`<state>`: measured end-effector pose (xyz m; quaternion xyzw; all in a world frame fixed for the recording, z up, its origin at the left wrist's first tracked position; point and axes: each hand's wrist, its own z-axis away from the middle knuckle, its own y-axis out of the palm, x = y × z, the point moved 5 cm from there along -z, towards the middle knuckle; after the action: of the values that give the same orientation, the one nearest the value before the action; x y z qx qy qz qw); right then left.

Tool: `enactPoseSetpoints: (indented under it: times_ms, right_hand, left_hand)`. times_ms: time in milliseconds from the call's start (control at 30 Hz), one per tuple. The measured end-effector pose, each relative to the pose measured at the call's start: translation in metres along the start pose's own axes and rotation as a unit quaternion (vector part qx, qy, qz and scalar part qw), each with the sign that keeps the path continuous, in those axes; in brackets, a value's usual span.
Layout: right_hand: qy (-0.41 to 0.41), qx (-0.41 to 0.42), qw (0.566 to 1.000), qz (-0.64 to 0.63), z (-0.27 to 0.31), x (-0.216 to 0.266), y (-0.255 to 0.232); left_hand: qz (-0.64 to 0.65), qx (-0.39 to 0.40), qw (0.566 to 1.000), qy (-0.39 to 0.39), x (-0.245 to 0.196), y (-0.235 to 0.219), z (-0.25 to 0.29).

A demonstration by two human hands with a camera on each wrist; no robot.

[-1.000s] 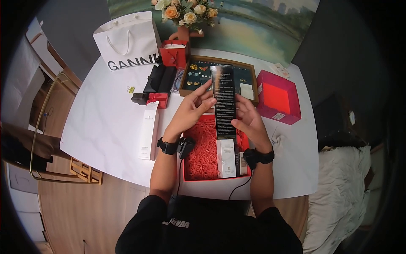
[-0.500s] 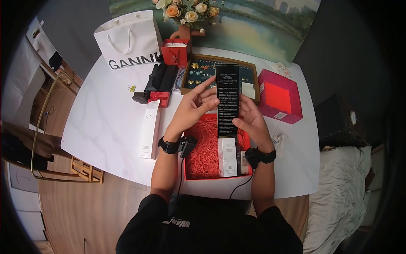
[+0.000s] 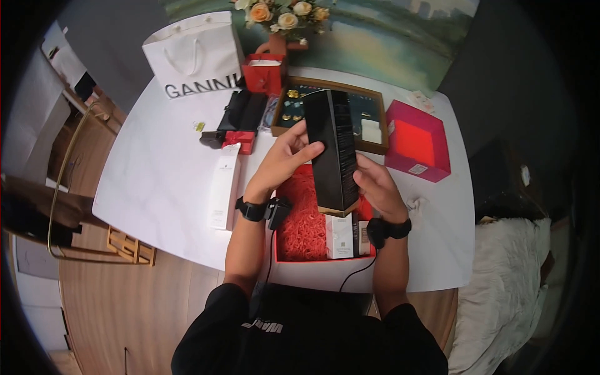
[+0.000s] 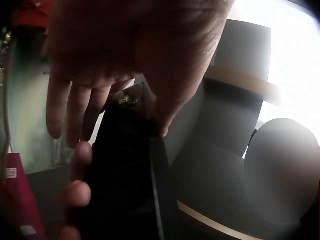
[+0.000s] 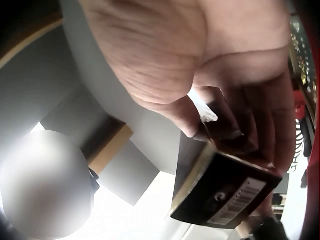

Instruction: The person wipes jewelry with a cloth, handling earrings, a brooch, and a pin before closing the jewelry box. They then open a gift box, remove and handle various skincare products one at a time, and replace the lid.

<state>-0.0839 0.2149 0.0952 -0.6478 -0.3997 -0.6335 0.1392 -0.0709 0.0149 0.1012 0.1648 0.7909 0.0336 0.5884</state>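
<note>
A tall black cosmetics box (image 3: 328, 150) with a gold bottom edge is held tilted between both hands. My left hand (image 3: 286, 159) grips its upper left side, thumb on the front and fingers behind. Lower on the right edge, my right hand (image 3: 380, 187) grips it with thumb and fingers; the right wrist view shows a barcode on the box's end (image 5: 227, 192). Below is a red gift box (image 3: 294, 260) filled with red shredded paper (image 3: 300, 219). A white carton (image 3: 339, 239) and smaller packages (image 3: 364, 231) lie along its right side.
Left of the gift box lies a tall white carton (image 3: 225, 190). Behind are a small red box (image 3: 239, 142), a black case (image 3: 244, 111), a jewelry tray (image 3: 369, 147), and a white GANNI bag (image 3: 194, 56). A magenta box (image 3: 431, 159) sits at right.
The black box has turned from its printed face to a plain black side, and its lower end has come nearer. Both hands keep hold of it. The view has shifted slightly.
</note>
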Motion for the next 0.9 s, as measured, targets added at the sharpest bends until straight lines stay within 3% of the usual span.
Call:
enactPoseSetpoints:
  times_ms: [67, 133, 200, 300, 400, 433, 500, 533, 633, 667, 733, 767, 800, 867, 900]
  right_hand:
    - [0.064, 0.017, 0.983, 0.172, 0.000, -0.011, -0.003]
    - [0.071, 0.031, 0.987, 0.142, -0.002, -0.010, 0.006]
    - [0.065, 0.044, 0.984, 0.162, -0.001, -0.006, 0.009]
    - [0.065, 0.085, 0.975, 0.193, 0.003, 0.000, 0.009]
    - [0.072, 0.094, 0.969, 0.217, 0.008, 0.005, 0.010]
    - [0.065, 0.099, 0.962, 0.248, 0.008, 0.006, 0.009]
    - [0.059, 0.096, 0.948, 0.298, 0.011, 0.010, 0.011]
    - [0.060, 0.095, 0.949, 0.294, 0.012, 0.012, 0.012]
    - [0.041, 0.091, 0.945, 0.310, 0.016, 0.016, 0.014]
    - [0.032, 0.095, 0.945, 0.310, 0.018, 0.016, 0.013]
    - [0.025, 0.088, 0.946, 0.311, 0.022, 0.019, 0.011]
    - [0.017, 0.094, 0.946, 0.310, 0.022, 0.021, 0.012]
    - [0.008, 0.098, 0.946, 0.309, 0.023, 0.024, 0.012]
    - [0.012, 0.074, 0.947, 0.312, 0.022, 0.024, 0.006]
    - [0.001, 0.076, 0.947, 0.313, 0.021, 0.025, 0.006]
  left_hand:
    - [0.070, -0.026, 0.997, -0.004, -0.011, 0.005, 0.004]
    - [-0.068, -0.090, 0.994, 0.000, -0.013, -0.022, 0.018]
    - [-0.242, -0.166, 0.956, 0.021, -0.038, -0.049, 0.040]
    - [-0.472, -0.265, 0.841, -0.001, -0.073, -0.097, 0.079]
    - [-0.713, -0.325, 0.609, -0.120, -0.084, -0.136, 0.122]
    - [-0.718, -0.322, 0.605, -0.122, -0.078, -0.150, 0.131]
    - [-0.763, -0.287, 0.521, -0.254, -0.054, -0.183, 0.154]
    - [-0.764, -0.284, 0.519, -0.256, -0.042, -0.195, 0.166]
    - [-0.713, -0.235, 0.596, -0.285, -0.013, -0.205, 0.179]
    - [-0.714, -0.231, 0.598, -0.282, -0.012, -0.202, 0.176]
    - [-0.673, -0.264, 0.615, -0.315, -0.010, -0.203, 0.176]
    - [-0.710, -0.272, 0.602, -0.245, -0.016, -0.196, 0.174]
    - [-0.793, -0.259, 0.530, -0.153, -0.021, -0.183, 0.169]
    - [-0.781, -0.265, 0.561, -0.074, -0.048, -0.128, 0.141]
    - [-0.725, -0.267, 0.631, -0.065, -0.058, -0.086, 0.124]
